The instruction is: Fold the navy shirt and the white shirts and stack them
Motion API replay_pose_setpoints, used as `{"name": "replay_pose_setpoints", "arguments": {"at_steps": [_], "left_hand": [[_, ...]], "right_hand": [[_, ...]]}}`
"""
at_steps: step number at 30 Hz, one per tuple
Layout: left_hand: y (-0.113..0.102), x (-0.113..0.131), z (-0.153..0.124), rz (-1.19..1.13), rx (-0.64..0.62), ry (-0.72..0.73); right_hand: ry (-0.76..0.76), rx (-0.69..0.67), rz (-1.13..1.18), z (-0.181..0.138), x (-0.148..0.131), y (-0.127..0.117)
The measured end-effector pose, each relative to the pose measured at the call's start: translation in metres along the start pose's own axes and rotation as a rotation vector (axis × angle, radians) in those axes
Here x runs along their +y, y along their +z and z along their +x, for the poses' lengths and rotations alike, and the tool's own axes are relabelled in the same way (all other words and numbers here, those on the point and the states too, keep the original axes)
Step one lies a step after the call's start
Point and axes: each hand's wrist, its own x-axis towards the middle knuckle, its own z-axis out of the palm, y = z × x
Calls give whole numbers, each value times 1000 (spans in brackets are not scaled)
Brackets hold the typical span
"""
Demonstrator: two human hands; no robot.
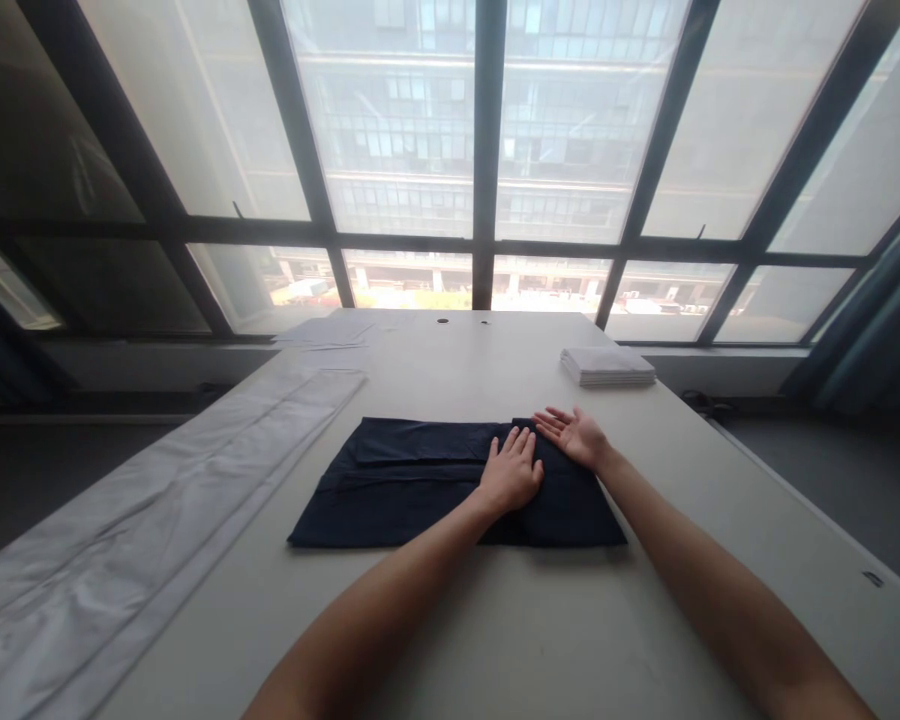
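A dark navy cloth [405, 500], folded into a wide flat shape, lies on the white table [457, 630] in front of me. Its right part is folded over in another layer. My left hand [511, 472] rests palm down on the cloth, right of its middle, with the fingers stretched out. At the far right edge of the cloth is my right hand [576, 438], palm turned up and fingers extended. I cannot tell whether its fingertips touch the fabric. Neither hand grips anything.
Long white fabric [142, 500] runs along the table's left side. Beyond it lie white sheets [330, 330]. A folded white stack [607, 366] sits at the back right. A small dark object [873, 578] is near the right edge. Large windows and curtains [862, 310] stand behind.
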Motion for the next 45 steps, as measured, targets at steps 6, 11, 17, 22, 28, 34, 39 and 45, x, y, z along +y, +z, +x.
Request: {"name": "replay_pose_setpoints", "arguments": {"at_steps": [6, 11, 17, 22, 28, 34, 39, 45], "left_hand": [[4, 0, 1, -16, 7, -10], [3, -1, 2, -22, 12, -5], [1, -1, 2, 8, -12, -4], [-1, -2, 1, 31, -5, 4], [-3, -2, 0, 38, -25, -1], [-1, -2, 0, 42, -9, 10], [0, -3, 0, 37, -3, 11], [-2, -2, -1, 33, -18, 5]], "right_hand": [[-156, 244, -44, -1, -16, -53], [-316, 240, -224, -29, -5, -49], [-549, 51, -1030, -63, 37, -21], [-486, 2, -1476, -69, 46, -18], [-495, 8, -1494, -69, 43, -17], [-496, 12, -1468, -69, 45, -17], [-503, 17, -1487, -69, 45, -17], [-498, 18, -1495, -69, 44, -17]]}}
